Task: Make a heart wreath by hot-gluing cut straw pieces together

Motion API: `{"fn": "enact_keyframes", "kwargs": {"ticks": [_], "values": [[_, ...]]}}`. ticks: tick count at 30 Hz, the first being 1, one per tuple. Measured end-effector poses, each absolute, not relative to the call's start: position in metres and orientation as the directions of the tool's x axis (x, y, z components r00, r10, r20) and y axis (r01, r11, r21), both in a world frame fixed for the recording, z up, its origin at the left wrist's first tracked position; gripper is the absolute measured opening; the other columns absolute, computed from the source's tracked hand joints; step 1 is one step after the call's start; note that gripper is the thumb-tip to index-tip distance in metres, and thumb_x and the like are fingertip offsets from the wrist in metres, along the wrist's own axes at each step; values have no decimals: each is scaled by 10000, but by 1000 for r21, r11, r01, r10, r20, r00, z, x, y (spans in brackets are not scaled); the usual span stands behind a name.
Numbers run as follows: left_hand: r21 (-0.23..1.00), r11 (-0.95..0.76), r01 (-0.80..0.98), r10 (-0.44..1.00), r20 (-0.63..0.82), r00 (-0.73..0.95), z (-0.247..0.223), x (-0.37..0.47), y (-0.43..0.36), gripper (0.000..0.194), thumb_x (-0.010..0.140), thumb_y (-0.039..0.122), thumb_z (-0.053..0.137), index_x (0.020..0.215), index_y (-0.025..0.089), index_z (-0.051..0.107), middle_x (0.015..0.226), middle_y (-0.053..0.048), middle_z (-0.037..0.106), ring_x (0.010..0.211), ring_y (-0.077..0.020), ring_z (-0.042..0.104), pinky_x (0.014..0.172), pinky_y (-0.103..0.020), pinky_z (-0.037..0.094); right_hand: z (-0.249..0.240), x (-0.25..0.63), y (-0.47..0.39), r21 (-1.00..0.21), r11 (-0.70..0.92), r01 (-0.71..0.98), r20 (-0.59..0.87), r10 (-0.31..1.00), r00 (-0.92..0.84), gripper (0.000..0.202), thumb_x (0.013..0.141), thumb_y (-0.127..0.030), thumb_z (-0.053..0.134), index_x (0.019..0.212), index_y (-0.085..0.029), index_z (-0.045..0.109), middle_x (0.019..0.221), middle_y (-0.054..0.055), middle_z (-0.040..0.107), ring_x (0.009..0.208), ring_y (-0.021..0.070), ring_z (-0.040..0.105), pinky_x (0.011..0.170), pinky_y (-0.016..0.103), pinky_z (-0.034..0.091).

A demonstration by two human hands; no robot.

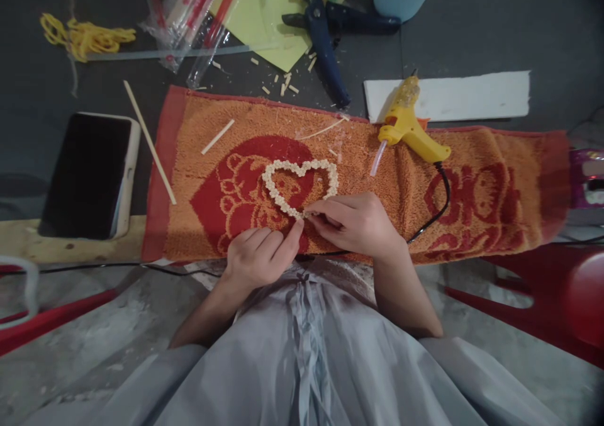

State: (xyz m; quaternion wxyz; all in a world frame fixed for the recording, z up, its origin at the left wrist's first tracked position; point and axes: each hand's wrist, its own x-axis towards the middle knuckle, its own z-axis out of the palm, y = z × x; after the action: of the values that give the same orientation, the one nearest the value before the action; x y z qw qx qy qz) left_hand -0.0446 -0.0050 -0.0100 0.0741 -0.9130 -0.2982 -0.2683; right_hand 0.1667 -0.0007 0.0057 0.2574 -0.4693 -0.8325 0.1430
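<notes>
A heart-shaped ring [278, 197] made of small cream-coloured pieces lies on the orange and red towel [472, 180], its point toward me. My left hand [262, 256] is closed at that lower point, index fingertip against the ring and the other fingers curled; its thumb is hidden. From the right, my right hand [361, 224] pinches at the same spot, thumb and fingers together on the ring's lower right side. Whether a tiny loose piece sits in that pinch cannot be made out. A yellow glue gun [406, 124] with a clear glue stick rests right of the heart.
Thin sticks [150, 143] and short cut bits [285, 85] lie about. Behind are a blue-handled cutter [325, 51], green paper [255, 14], plastic packets [189, 11] and yellow cord [89, 39]. A phone [87, 174] lies left; a white strip [476, 95] is back right.
</notes>
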Motion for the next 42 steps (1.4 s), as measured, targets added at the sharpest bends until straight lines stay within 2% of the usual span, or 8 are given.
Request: {"fn": "enact_keyframes", "kwargs": {"ticks": [8, 16, 25, 35, 42], "values": [[5, -804, 594, 510, 520, 685, -11, -45, -5, 224, 829, 176, 614, 1045, 135, 662, 504, 68, 444, 477, -93, 427, 512, -287, 293, 3, 168, -1, -466, 530, 709, 321, 848, -423, 183, 915, -214, 536, 945, -167, 710, 666, -2, 689, 531, 77, 550, 511, 228, 337], [17, -811, 585, 507, 519, 688, -11, -45, -5, 253, 815, 165, 636, 1060, 108, 662, 511, 65, 441, 488, -104, 423, 518, -296, 294, 4, 167, 0, -489, 511, 707, 299, 860, -414, 168, 892, -201, 548, 922, -162, 708, 624, -14, 650, 510, 69, 506, 505, 220, 325], [20, -795, 606, 527, 518, 674, -10, -45, -6, 241, 820, 166, 629, 1055, 137, 668, 502, 66, 453, 481, -99, 430, 518, -295, 292, 3, 168, -1, -495, 505, 707, 278, 863, -422, 179, 904, -227, 536, 919, -170, 705, 622, -12, 649, 511, 70, 501, 509, 227, 317], [25, -773, 634, 548, 530, 647, -11, -44, -7, 244, 816, 162, 626, 1055, 157, 676, 494, 66, 451, 475, -105, 431, 520, -303, 286, 5, 171, 0, -531, 532, 660, 285, 845, -452, 179, 901, -210, 535, 923, -172, 708, 707, 10, 705, 586, 90, 597, 541, 224, 375], [-2, -788, 616, 529, 508, 679, -12, -46, -7, 271, 814, 176, 640, 1082, 147, 665, 506, 65, 443, 488, -112, 426, 533, -295, 295, 5, 170, 0, -556, 522, 646, 295, 851, -434, 153, 865, -179, 559, 897, -153, 707, 689, 11, 687, 556, 85, 562, 533, 217, 371]]}}
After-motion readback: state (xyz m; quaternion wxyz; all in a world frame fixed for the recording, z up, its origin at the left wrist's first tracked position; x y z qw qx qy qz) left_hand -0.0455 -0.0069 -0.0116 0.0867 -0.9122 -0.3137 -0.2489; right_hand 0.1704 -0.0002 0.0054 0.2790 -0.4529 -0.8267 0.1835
